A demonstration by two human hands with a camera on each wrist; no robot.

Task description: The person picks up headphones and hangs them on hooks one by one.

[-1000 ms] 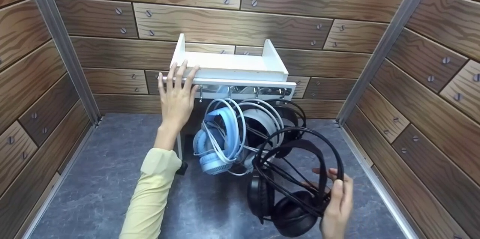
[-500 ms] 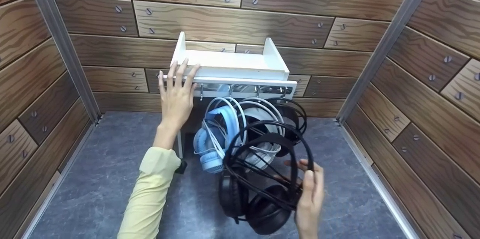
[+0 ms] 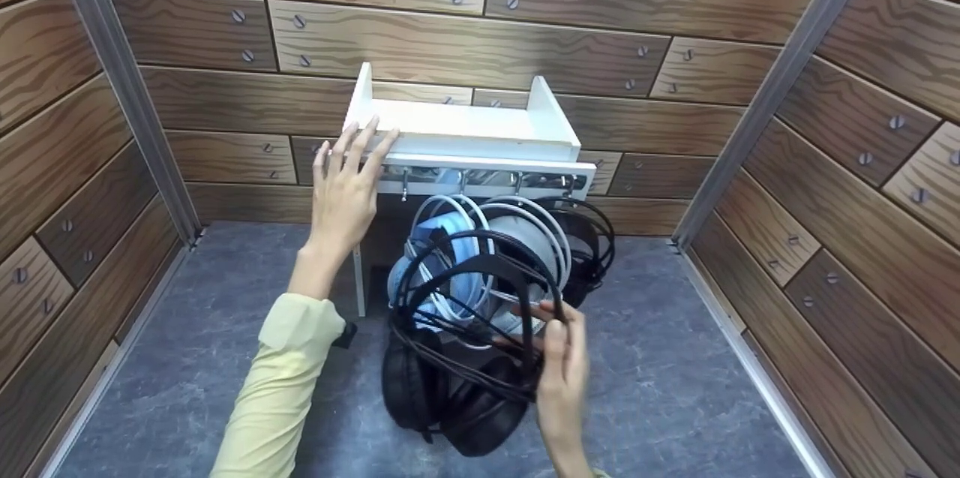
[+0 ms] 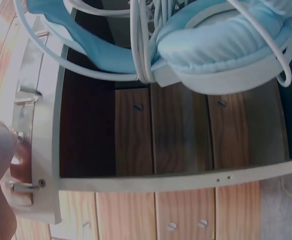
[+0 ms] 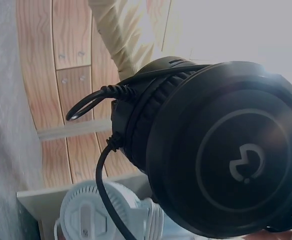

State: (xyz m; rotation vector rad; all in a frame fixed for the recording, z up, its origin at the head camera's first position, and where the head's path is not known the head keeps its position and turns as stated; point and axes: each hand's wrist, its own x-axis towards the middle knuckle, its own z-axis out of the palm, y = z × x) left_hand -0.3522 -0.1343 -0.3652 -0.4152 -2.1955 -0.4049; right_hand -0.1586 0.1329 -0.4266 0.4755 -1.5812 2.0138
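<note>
My right hand (image 3: 561,373) grips a pair of black headphones (image 3: 484,414) by the side of the headband, with cable looped around them. They hang in front of a white rack (image 3: 465,122), overlapping the headphones on it. In the right wrist view a round black ear cup (image 5: 226,150) fills much of the picture. With fingers extended, my left hand (image 3: 345,200) rests on the rack's front left corner. Light blue headphones (image 4: 206,55), pale grey headphones (image 3: 517,232) and other black headphones (image 3: 579,226) hang from hooks. The leftmost hook (image 3: 406,184) bears nothing.
The rack stands against the back wall (image 3: 420,35) of a wood-patterned booth. Side walls (image 3: 855,193) close in left and right. Dark grey floor (image 3: 675,388) lies below, and a small black object (image 3: 345,335) shows beside the left sleeve.
My right hand has carried the black headphones leftward, from the right of the rack to in front of the blue headphones. My left hand has stayed at the rack's corner, shifting only slightly.
</note>
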